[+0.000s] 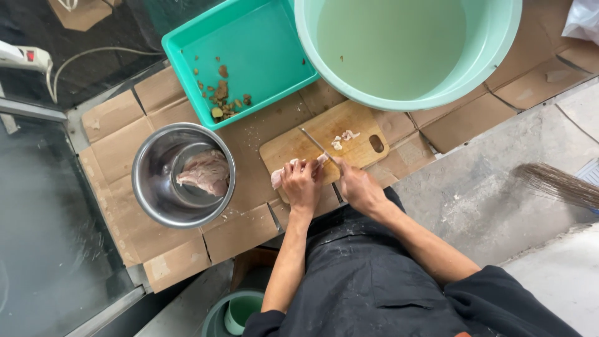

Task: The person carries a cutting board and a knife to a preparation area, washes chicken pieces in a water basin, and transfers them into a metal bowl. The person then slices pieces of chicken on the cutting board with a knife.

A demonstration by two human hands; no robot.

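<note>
Left hand (pixel 301 185) pressing down pale meat piece (pixel 279 177) at near edge of wooden cutting board (pixel 324 145), frame centre | right hand (pixel 357 185) gripping knife (pixel 317 146), blade passing close to left fingers, likely risking a cut | steel bowl (pixel 183 175) with meat sitting left | teal tray (pixel 243 56), green basin (pixel 405 50) crowding upper frame.

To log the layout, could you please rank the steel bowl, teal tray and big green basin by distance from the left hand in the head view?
1. steel bowl, just left of the left hand.
2. teal tray, above left.
3. big green basin, above right.
</note>
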